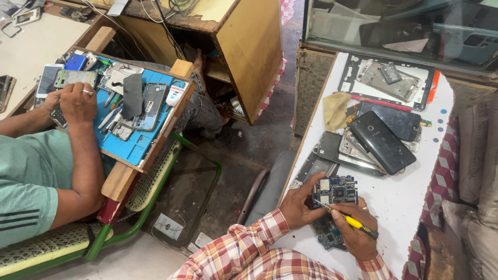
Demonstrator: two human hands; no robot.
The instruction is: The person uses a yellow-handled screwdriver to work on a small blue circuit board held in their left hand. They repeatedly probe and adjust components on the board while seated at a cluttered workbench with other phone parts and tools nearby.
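Here, the left hand (pixel 296 205) is pinching the light, fragile blue circuit board (pixel 335 191) by its edge; the right hand (pixel 355 234) is gripping a yellow-handled screwdriver (pixel 348 219) beside it.

On the counter (pixel 410 202), a circuit board (pixel 336 190) lies nearest the person, a pile of phones (pixel 381 140) behind it, a cloth (pixel 336 109) to the pile's left, and a phone frame (pixel 386 78) farthest back. Far left, a co-worker's mat (pixel 132 145) carries phone parts.
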